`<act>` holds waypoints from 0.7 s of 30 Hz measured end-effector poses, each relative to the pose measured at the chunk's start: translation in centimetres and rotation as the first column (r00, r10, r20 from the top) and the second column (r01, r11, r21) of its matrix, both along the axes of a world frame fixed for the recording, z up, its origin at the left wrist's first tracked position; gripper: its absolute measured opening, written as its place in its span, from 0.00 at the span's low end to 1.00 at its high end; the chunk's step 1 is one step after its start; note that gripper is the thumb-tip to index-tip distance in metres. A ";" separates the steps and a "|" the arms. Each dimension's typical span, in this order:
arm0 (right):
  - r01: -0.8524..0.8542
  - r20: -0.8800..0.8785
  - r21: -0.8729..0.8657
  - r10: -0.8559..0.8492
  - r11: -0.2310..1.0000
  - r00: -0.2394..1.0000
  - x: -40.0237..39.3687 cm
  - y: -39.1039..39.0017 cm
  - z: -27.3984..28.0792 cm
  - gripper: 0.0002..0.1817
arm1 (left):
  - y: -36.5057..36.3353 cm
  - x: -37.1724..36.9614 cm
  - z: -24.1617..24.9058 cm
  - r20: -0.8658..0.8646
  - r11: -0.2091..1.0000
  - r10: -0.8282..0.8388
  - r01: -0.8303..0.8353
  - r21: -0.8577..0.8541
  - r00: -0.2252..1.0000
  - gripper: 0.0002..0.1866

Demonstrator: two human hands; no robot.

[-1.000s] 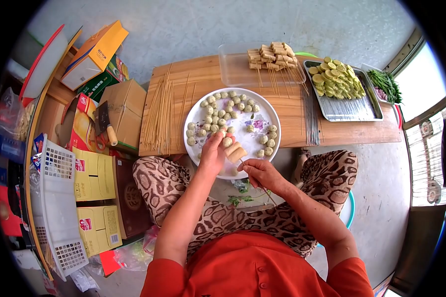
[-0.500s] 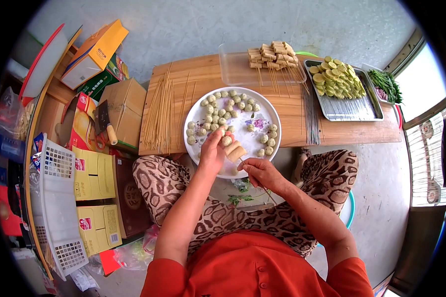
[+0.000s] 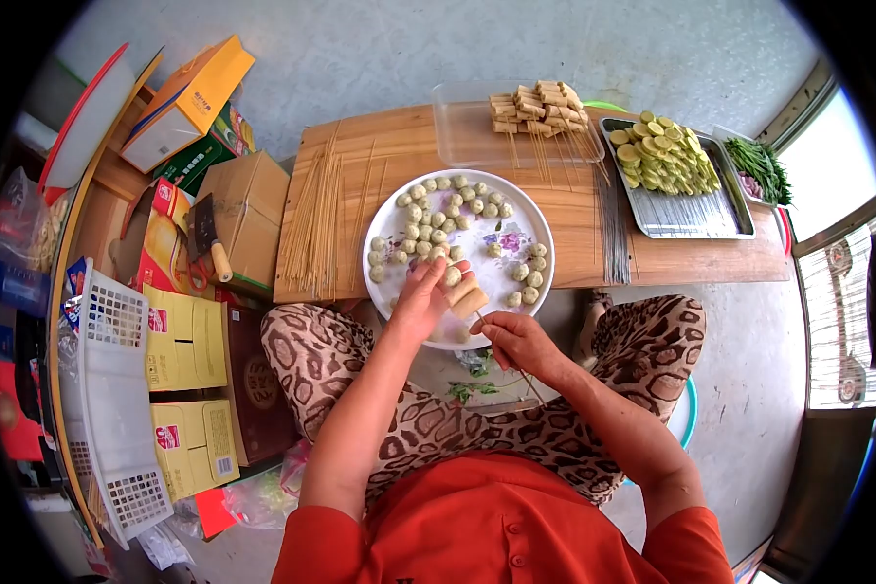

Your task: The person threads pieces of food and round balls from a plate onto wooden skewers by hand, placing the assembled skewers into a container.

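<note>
My left hand (image 3: pixel 420 300) is over the near part of a round white plate (image 3: pixel 523 200) with a floral pattern, its fingers closed around a pale, green-speckled ball (image 3: pixel 452 277). Just below that ball are beige rolls (image 3: pixel 469 300) on a thin wooden skewer (image 3: pixel 528 380). My right hand (image 3: pixel 519 343) grips this skewer right under the rolls, and its lower end points down toward my lap. Whether the ball is on the skewer's tip cannot be made out. Several more speckled balls (image 3: pixel 425 232) lie on the plate.
Loose skewers (image 3: pixel 309 229) lie on the wooden table (image 3: pixel 565 209) at left, metal skewers (image 3: pixel 611 234) at right. A clear tray (image 3: pixel 457 136) holds skewered rolls; a metal tray (image 3: pixel 676 226) holds green slices (image 3: pixel 667 156). Boxes (image 3: pixel 185 346) and a cleaver (image 3: pixel 204 234) are at left.
Both hands have shifted very slightly to the right with the ball and the skewered rolls. The fingers of my left hand look a little more spread around the ball.
</note>
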State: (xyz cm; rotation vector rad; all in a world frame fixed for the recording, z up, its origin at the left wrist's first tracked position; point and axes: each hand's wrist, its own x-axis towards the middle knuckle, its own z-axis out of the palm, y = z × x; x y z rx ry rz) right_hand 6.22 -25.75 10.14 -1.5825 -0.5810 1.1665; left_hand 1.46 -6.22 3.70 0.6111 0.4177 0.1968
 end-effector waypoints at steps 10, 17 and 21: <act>0.020 0.008 0.001 -0.020 1.000 1.000 0.3 0.1 -0.7 0.13 | 0.0 0.0 -1.7 -0.033 0.998 -0.044 0.046 0.044 0.998 0.20; 0.035 -0.022 -0.002 -0.035 0.999 0.999 0.3 0.2 -0.3 0.14 | 0.4 0.0 -1.0 -0.020 0.994 -0.031 0.033 0.105 0.999 0.23; 0.026 -0.041 0.000 -0.026 1.000 0.999 0.3 0.0 -0.4 0.14 | -0.3 -0.5 1.6 -0.104 0.993 -0.120 0.119 -0.017 0.987 0.28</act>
